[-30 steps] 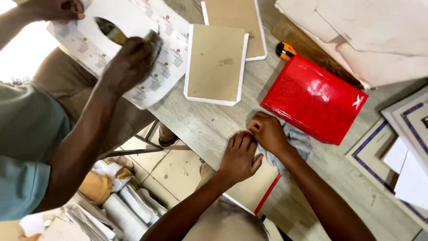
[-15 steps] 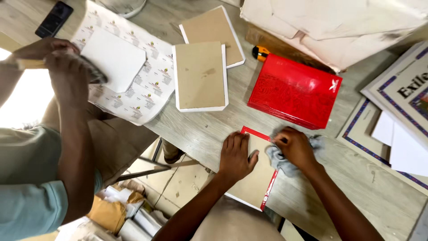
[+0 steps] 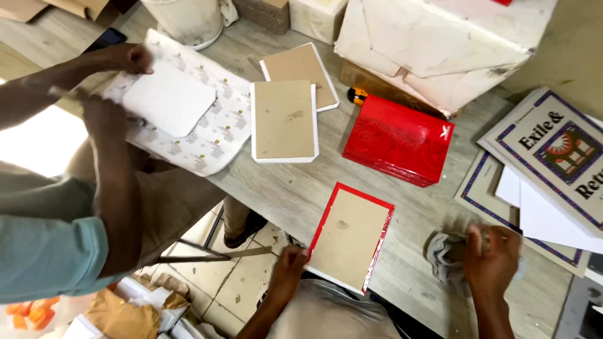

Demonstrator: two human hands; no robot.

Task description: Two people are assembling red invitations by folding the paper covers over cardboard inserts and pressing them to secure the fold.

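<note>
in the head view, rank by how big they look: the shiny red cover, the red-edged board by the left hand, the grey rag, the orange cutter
1-2. shiny red cover and red-edged board: look alike, unsure
3. grey rag, partly hidden by the right hand
4. orange cutter, mostly hidden

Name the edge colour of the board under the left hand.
Red, around the brown board; head view shows it.

two brown boards point(image 3: 284, 119), two red covers point(image 3: 397, 139), one grey cloth point(image 3: 447, 256)
</note>
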